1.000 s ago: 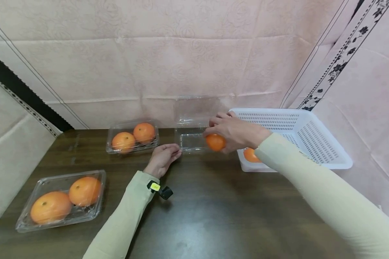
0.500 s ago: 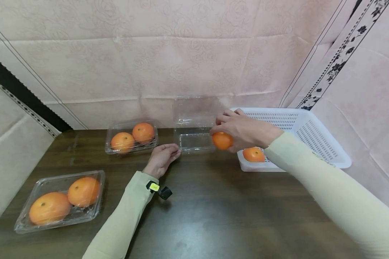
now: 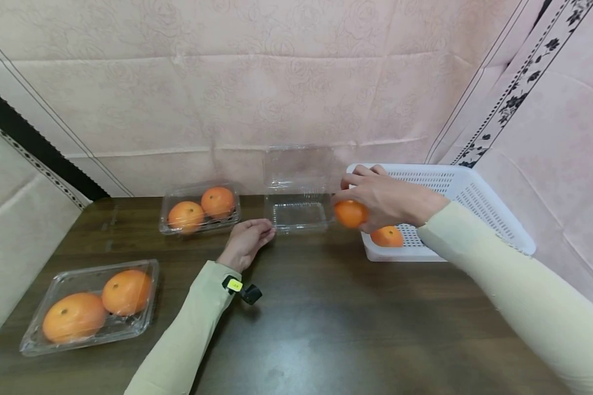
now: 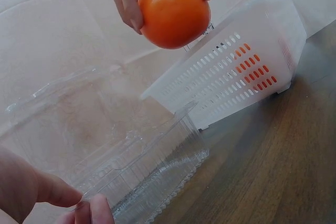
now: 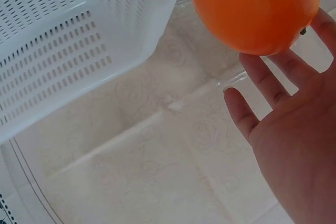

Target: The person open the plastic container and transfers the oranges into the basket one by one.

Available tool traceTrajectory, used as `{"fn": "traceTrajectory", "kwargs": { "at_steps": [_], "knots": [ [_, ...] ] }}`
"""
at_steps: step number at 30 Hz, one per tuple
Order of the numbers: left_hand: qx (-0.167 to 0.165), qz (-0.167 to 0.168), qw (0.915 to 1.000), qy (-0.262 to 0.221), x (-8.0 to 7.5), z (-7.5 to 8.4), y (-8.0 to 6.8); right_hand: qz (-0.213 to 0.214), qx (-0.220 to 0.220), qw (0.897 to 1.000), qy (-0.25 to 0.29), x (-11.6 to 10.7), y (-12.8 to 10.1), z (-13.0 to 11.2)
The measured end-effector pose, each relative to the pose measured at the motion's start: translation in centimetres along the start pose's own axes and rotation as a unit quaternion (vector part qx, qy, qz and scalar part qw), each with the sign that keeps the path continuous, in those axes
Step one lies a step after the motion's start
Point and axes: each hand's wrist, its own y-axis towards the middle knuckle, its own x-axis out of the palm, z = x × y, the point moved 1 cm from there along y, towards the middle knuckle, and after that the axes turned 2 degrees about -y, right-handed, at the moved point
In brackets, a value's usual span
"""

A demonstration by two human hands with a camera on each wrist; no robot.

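Note:
My right hand point(image 3: 382, 195) grips an orange point(image 3: 351, 214) above the left end of the white basket point(image 3: 499, 219). The orange's glossy skin and dark stem spot show large in the right wrist view. My left hand point(image 3: 247, 241) is at the near left corner of an open clear plastic clamshell box point(image 3: 298, 216). In the left wrist view, thumb and fingers point(image 4: 58, 190) pinch the box's rim. The clamshell's lid point(image 3: 296, 164) stands up against the cloth behind, and no fruit shows inside. Another orange point(image 3: 387, 236) lies in the basket's near left corner.
Left of the open clamshell, a closed clear box point(image 3: 232, 219) holds two oranges. A larger closed box point(image 3: 145, 323), also with two oranges, lies nearer on the left. Pale patterned cloth point(image 3: 286, 99) hangs behind the dark wooden table point(image 3: 326, 323).
My right hand has moved right with the orange, from over the clamshell's right side to the basket's left edge. The orange in the basket shows more fully. My left hand stays put.

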Motion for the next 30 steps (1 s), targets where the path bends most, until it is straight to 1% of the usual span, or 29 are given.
{"fn": "traceTrajectory", "kwargs": {
  "at_steps": [6, 15, 26, 30],
  "knots": [
    [-0.002, 0.003, 1.0, -0.002, -0.1, -0.1, 0.1, -0.003, 0.005, 1.0, 0.005, -0.1, -0.5, 0.4],
    [-0.002, 0.0, 1.0, 0.003, 0.0, 0.0, 0.0, -0.001, -0.001, 1.0, 0.002, 0.0, -1.5, 0.8],
    [-0.002, -0.001, 1.0, -0.003, 0.0, 0.0, 0.2, -0.008, 0.019, 1.0, 0.01, 0.4, -2.7, 1.3],
    [-0.004, 0.0, 1.0, -0.003, -0.1, -0.1, 0.3, -0.001, 0.015, 1.0, 0.013, 0.5, -3.3, 1.6]
  ]
}}
